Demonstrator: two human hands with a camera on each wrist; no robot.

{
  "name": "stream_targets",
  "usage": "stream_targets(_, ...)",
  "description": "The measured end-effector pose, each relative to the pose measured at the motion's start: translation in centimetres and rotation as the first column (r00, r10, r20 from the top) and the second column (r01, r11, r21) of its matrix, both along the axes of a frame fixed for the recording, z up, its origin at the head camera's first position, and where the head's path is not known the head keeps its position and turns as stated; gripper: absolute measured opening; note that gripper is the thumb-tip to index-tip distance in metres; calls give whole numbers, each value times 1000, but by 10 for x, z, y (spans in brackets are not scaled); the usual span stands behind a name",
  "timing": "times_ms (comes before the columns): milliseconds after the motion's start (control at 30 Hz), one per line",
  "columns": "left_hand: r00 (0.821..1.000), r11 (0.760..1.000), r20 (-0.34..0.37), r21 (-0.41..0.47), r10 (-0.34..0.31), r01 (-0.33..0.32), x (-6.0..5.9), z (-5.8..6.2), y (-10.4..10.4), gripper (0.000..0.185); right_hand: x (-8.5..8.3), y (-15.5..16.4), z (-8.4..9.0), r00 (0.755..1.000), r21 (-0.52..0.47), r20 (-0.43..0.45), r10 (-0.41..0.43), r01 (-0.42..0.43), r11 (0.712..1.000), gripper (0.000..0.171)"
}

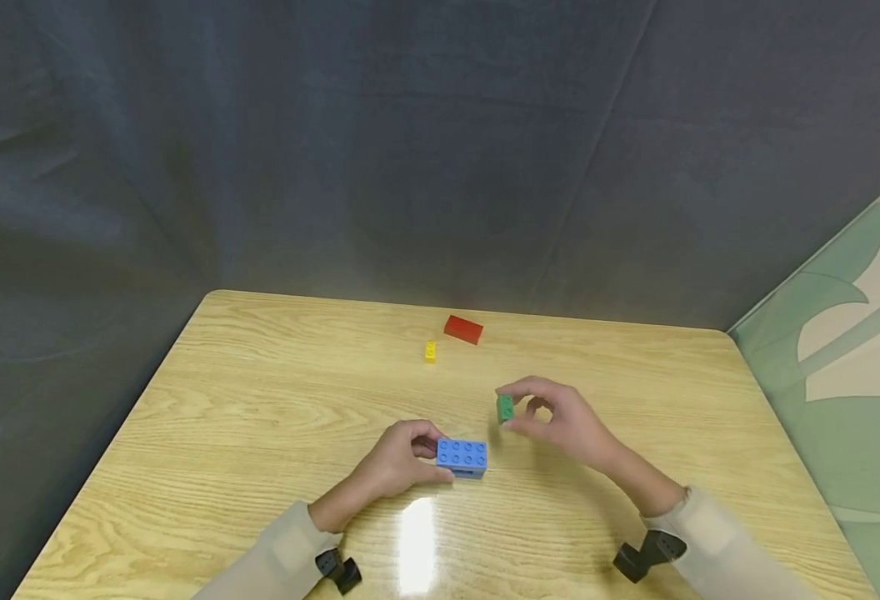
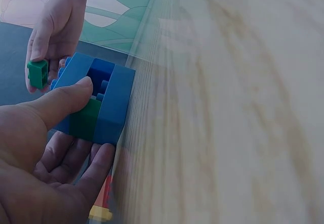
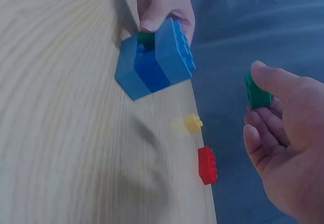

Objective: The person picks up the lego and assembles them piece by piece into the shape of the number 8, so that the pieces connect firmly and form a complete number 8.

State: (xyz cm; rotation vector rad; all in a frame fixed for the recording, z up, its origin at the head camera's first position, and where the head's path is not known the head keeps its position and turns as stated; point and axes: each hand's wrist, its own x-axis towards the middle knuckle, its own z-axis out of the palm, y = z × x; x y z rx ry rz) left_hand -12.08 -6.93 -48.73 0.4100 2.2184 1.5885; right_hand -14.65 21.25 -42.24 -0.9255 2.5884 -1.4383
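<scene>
My left hand (image 1: 402, 458) grips a stack of toy building bricks (image 1: 462, 454) by its left end, near the middle of the table. Light blue bricks form its top and bottom layers. Between them, a green brick (image 2: 85, 120) sits at the end by the left thumb, and a darker blue brick (image 3: 152, 71) fills the other end, with a gap separating the two. To the right of the stack, my right hand (image 1: 566, 417) pinches a small green brick (image 1: 505, 407) between thumb and fingers, raised above the table.
Beyond the hands, a small yellow brick (image 1: 430, 352) stands on the wooden table (image 1: 275, 375). A red brick (image 1: 463, 329) lies just behind it, near the far edge. A dark cloth (image 1: 410, 167) hangs behind the table, and a patterned panel (image 1: 860, 400) borders the right side.
</scene>
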Motion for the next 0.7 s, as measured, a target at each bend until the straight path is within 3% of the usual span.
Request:
stream_targets(400,1000,1000,-12,27,-5,5,1,0,0,35,13,-10,-8,998,-26,-17,66,-67,997,39)
stream_targets(700,1000,1000,-12,22,-7,8,1,0,-1,33,20,-18,-18,991,-58,60,119,-116,992,35)
